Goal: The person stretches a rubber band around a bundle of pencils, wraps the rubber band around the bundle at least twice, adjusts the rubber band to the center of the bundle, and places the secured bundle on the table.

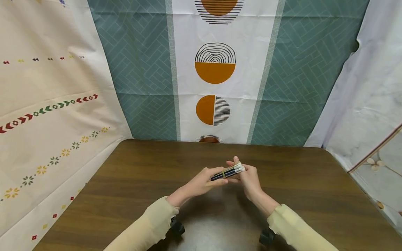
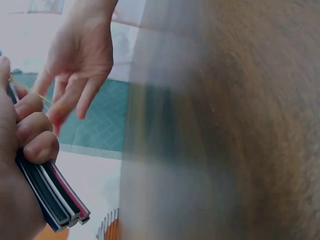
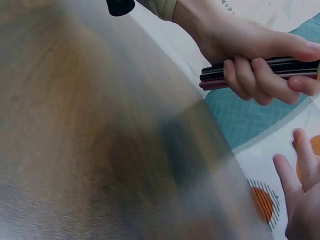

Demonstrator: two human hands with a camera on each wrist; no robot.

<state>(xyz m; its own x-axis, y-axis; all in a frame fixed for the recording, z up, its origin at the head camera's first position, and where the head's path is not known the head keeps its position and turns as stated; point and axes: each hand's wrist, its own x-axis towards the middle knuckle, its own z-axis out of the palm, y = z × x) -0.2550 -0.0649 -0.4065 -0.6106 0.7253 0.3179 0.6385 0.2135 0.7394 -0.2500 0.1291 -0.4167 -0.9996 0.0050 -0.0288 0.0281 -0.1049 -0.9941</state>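
Note:
A bundle of dark pencils [image 1: 230,172] with white ends is held over the table, tilted up toward the right. My left hand [image 1: 201,182] grips it, the fingers curled round the shafts in the left wrist view. Around the bundle runs a thin yellowish rubber band [image 1: 223,174]. In the left wrist view a strand of the rubber band [image 2: 43,98] stretches from the pencils to the fingers of my right hand [image 2: 82,55], which pulls at it. From above, the right hand [image 1: 251,179] is beside the white ends, some of its fingers hidden behind the bundle.
The dark brown wooden table [image 1: 150,164] spreads beneath both hands. A patterned teal and white cloth [image 1: 147,69] hangs behind its far edge, with light cloths at the left and right sides. Black wrist devices [image 1: 178,227] show beneath the sleeves.

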